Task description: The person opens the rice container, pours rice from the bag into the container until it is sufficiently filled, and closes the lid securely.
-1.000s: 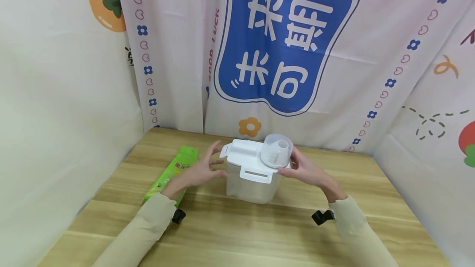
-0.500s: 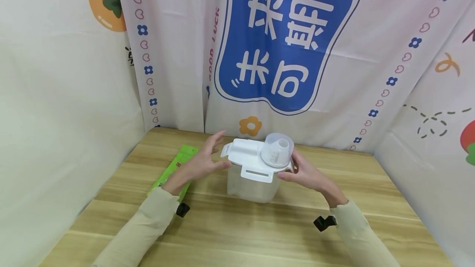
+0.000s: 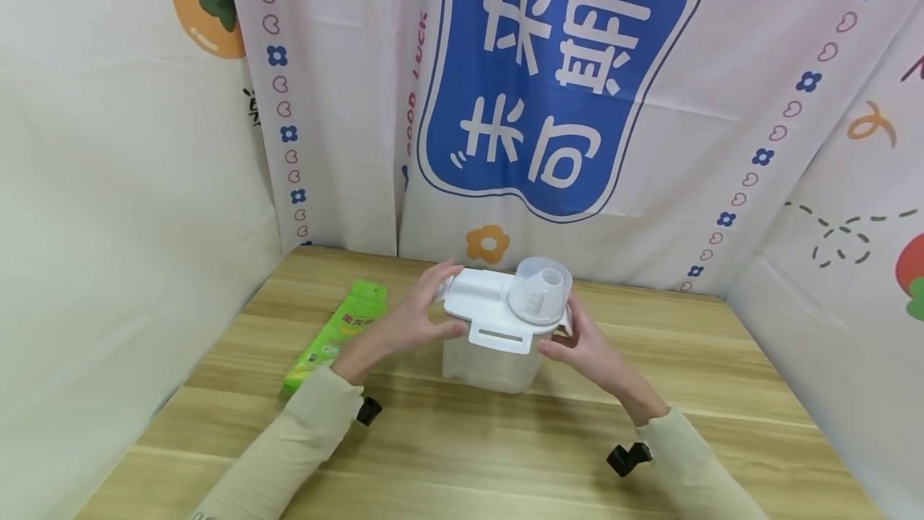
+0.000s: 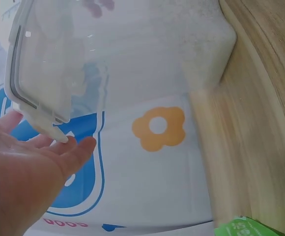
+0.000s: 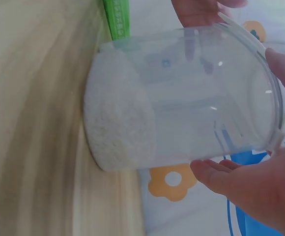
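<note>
A clear rice storage box (image 3: 491, 363) stands on the table, with a white lid (image 3: 465, 295) and a frosted measuring cup (image 3: 537, 293) on top. White rice-like grains (image 5: 115, 113) fill its lower part in the right wrist view. My left hand (image 3: 415, 319) is at its left end, fingers touching the lid's side latch (image 4: 44, 123), thumb by the front corner. At the other end, my right hand (image 3: 592, 347) holds the box, thumb at the lid's rim and fingers along the opposite side. A front latch (image 3: 500, 339) sticks out from the lid.
A green printed packet (image 3: 335, 335) lies on the wooden table (image 3: 469, 456), left of the box and partly behind my left forearm. A white printed curtain (image 3: 346, 143) hangs close behind the table's back edge, with more fabric at both sides.
My left hand has moved right, from beside the box to its left latch. The right hand has shifted slightly at the right end, and the box has stayed nearly in place.
</note>
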Motion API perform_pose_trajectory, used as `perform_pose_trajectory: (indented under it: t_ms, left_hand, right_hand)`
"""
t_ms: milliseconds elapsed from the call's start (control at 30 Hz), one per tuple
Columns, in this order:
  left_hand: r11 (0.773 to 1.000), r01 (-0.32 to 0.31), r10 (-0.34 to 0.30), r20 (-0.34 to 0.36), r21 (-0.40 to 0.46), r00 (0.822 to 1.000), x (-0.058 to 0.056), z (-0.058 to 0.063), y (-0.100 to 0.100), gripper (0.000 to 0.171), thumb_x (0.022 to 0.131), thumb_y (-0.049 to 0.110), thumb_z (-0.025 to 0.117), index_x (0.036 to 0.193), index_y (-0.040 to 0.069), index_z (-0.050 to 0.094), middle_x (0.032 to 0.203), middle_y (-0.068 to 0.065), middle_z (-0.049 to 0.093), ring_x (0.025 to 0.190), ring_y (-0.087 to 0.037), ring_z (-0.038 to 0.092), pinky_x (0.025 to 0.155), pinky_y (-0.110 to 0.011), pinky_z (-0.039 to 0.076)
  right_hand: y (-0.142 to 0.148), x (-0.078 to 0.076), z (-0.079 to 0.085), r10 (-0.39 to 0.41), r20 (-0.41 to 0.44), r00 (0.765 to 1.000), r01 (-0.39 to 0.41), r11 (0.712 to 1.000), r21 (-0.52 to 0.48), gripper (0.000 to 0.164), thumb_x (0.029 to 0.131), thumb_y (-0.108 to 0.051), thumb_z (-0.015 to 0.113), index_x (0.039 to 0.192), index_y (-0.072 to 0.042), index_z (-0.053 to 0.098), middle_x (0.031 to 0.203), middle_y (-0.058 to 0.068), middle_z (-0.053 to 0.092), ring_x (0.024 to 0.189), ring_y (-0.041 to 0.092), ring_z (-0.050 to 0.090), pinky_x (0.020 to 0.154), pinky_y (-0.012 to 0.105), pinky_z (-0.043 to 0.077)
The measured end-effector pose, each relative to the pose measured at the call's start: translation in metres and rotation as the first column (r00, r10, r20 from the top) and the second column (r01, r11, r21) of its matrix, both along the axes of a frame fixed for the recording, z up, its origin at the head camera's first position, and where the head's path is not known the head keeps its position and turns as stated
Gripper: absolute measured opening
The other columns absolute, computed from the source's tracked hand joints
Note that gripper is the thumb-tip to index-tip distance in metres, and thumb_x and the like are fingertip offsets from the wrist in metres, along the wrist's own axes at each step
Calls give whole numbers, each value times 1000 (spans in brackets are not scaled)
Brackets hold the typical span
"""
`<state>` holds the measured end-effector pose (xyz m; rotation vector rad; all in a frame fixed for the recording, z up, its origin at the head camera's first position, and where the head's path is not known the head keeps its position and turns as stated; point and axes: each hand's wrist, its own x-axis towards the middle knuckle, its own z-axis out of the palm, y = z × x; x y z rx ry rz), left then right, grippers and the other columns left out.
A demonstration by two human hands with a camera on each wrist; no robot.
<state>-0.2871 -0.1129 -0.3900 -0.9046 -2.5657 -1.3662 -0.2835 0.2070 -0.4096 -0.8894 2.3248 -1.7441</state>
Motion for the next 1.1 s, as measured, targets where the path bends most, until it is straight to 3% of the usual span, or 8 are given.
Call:
perform_pose_trajectory:
  t_ms: [200, 433, 767, 1100]
  left_hand:
    - [997, -32, 32, -1, -64, 999, 3, 2, 3, 94, 80, 53, 75, 154, 23, 26, 165, -7, 16, 149, -34, 24, 113, -63, 30]
    - [991, -51, 48, -30, -123, 998, 7, -1, 5, 106, 76, 61, 75, 156, 20, 20, 165, -6, 16, 150, -31, 21, 117, -58, 28]
    - [995, -61, 48, -158, -83, 986, 4, -12, 15, 109, 75, 48, 83, 156, 16, 17, 160, -6, 27, 143, -27, 33, 114, -54, 36]
    - [998, -60, 53, -190, -31, 980, 1, -23, 24, 109, 77, 44, 82, 156, 16, 12, 160, -8, 20, 139, -26, 29, 112, -53, 38]
  right_hand:
    - [-9, 6, -6, -45, -23, 999, 45, 999, 7, 98, 87, -13, 74, 154, -39, 6, 158, 5, 18, 142, 38, 32, 113, 54, 35]
    - [-14, 9, -10, -102, -38, 994, 101, 995, -15, 104, 83, -12, 78, 154, -39, 7, 157, 8, 24, 141, 41, 34, 113, 55, 34]
    - [-16, 12, -9, -135, -62, 989, 135, 991, -6, 102, 81, -16, 80, 154, -35, 10, 154, 12, 30, 135, 45, 39, 111, 62, 34]
    - [-17, 11, -10, -160, -73, 984, 162, 987, 22, 99, 82, -17, 80, 153, -31, 12, 152, 12, 33, 135, 44, 40, 110, 65, 33]
